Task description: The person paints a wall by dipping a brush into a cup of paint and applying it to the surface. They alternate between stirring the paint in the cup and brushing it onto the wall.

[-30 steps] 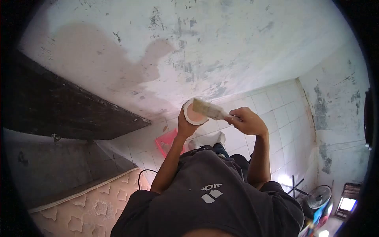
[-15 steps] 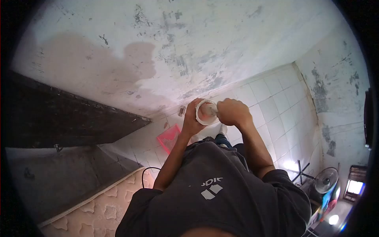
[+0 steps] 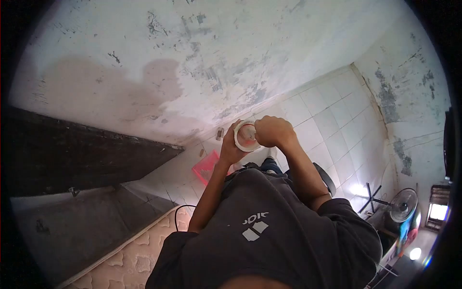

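A small round tub with a white rim (image 3: 239, 144) and a pinkish inside is held up in front of my chest. My left hand (image 3: 230, 148) wraps around its left side, fingers closed on the wall. Over the right part of the rim, my right hand (image 3: 274, 131) is clenched in a fist, knuckles up. A whitish end (image 3: 249, 132) runs from under that fist into the tub; the fist hides the rest, so I cannot tell what tool it is.
A scuffed white wall (image 3: 207, 62) rises ahead, above white floor tiles (image 3: 332, 130). A pink plastic container (image 3: 206, 166) lies on the floor beyond my left forearm. Dark furniture (image 3: 86, 149) and a mattress (image 3: 130, 255) are left; a fan (image 3: 403, 205) stands right.
My right fist has shifted left, further over the tub, and the whitish end is lower inside it. My left hand keeps its hold. The view has tilted slightly.
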Available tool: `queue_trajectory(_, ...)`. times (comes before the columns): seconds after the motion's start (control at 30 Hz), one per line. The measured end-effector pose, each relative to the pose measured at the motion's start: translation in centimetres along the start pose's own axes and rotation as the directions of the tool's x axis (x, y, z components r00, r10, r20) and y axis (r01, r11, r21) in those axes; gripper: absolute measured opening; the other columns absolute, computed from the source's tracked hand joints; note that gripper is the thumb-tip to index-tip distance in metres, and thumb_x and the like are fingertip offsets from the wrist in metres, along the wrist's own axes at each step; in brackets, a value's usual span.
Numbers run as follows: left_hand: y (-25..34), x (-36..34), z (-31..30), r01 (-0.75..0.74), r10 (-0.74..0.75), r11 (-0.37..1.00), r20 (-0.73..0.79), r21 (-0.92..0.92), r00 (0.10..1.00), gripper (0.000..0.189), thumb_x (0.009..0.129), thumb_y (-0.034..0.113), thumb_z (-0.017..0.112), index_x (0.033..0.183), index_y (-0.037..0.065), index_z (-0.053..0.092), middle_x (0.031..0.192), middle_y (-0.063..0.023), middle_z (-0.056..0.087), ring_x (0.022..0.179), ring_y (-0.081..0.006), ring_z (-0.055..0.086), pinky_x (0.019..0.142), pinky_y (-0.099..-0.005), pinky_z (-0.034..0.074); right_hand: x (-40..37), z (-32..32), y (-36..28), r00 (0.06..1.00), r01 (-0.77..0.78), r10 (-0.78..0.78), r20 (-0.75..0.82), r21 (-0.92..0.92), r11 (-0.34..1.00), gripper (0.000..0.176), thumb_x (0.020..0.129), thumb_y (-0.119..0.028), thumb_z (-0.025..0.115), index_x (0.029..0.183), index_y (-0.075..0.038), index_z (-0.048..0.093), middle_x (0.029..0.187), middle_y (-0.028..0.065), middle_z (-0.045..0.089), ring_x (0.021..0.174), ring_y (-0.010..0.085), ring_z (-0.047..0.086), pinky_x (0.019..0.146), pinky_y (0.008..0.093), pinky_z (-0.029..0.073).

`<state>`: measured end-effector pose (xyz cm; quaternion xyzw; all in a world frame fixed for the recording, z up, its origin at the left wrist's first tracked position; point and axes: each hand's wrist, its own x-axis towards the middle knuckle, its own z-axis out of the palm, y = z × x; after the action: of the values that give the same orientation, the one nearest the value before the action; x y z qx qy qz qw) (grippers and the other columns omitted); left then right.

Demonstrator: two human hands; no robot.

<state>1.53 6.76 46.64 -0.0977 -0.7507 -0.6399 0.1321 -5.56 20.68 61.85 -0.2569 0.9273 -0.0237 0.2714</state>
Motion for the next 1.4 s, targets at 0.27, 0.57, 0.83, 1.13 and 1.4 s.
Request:
queue_trajectory(0.27, 0.3, 0.0, 0.1, -0.010, 0.008, 1.000, 0.056, 0.030, 0.998, 0.083, 0.061, 0.017, 0.089, 0.131, 0.002, 0.045, 0.123, -0.0122, 0.058, 0.112, -0.0233, 0.058, 0.098, -0.0366, 0.046, -0.1, 0.2, 1.9, 1.000, -0.013, 0.013, 0.007, 0.040, 0.999, 0.028, 0.082, -0.025, 0.059, 0.092, -0.001, 0.069, 0.098, 0.0219, 0.067, 0.093, 0.0377, 0.065, 0.081, 0.0457, 0.053)
queue_trajectory(0.57, -0.1, -0.1, 0.2, 0.128, -0.131, 0.981, -0.011, -0.143, 0.991, 0.079, 0.058, 0.019, 0.092, 0.123, 0.004, 0.050, 0.117, -0.0096, 0.061, 0.106, -0.0210, 0.060, 0.094, -0.0351, 0.048, 1.0, 0.9, 6.1, 0.962, 0.269, -0.274, 0.010, 0.163, 0.949, 0.037, 0.090, -0.033, 0.056, 0.083, 0.001, 0.068, 0.077, 0.0206, 0.067, 0.073, 0.0352, 0.066, 0.066, 0.0443, 0.050)
queue_trajectory(0.83, 0.9, 0.2, 0.6, 0.205, -0.217, 0.946, -0.022, -0.249, 0.976, 0.077, 0.060, 0.010, 0.091, 0.124, 0.004, 0.048, 0.116, -0.0092, 0.060, 0.106, -0.0189, 0.060, 0.093, -0.0352, 0.052, 0.7, 0.1, 6.4, 0.941, 0.233, -0.326, 0.089, 0.528, 0.817, 0.040, 0.093, -0.033, 0.057, 0.071, 0.001, 0.062, 0.052, 0.0077, 0.055, 0.044, 0.0142, 0.052, 0.046, 0.0303, 0.042)
queue_trajectory(1.13, 0.8, 0.9, -0.1, 0.092, -0.096, 0.990, -0.031, -0.107, 0.995, 0.077, 0.057, 0.016, 0.092, 0.120, 0.005, 0.049, 0.112, -0.0081, 0.061, 0.104, -0.0196, 0.060, 0.091, -0.0346, 0.050, -0.4, 1.2, 5.7, 0.937, 0.306, -0.253, -0.240, 0.215, 0.927, 0.029, 0.087, -0.030, 0.062, 0.078, -0.004, 0.069, 0.066, 0.0157, 0.065, 0.058, 0.0301, 0.063, 0.055, 0.0402, 0.048)
queue_trajectory(1.4, 1.3, 0.7, -0.1, 0.056, -0.054, 0.998, -0.113, 0.009, 0.992, 0.077, 0.057, 0.018, 0.093, 0.119, 0.005, 0.049, 0.110, -0.0093, 0.062, 0.100, -0.0220, 0.062, 0.088, -0.0355, 0.051, -4.3, -0.1, 1.6, 0.948, 0.104, -0.122, -0.294, -0.076, 0.992, 0.017, 0.081, -0.025, 0.064, 0.077, -0.009, 0.070, 0.070, 0.0146, 0.065, 0.073, 0.0330, 0.066, 0.061, 0.0440, 0.051)
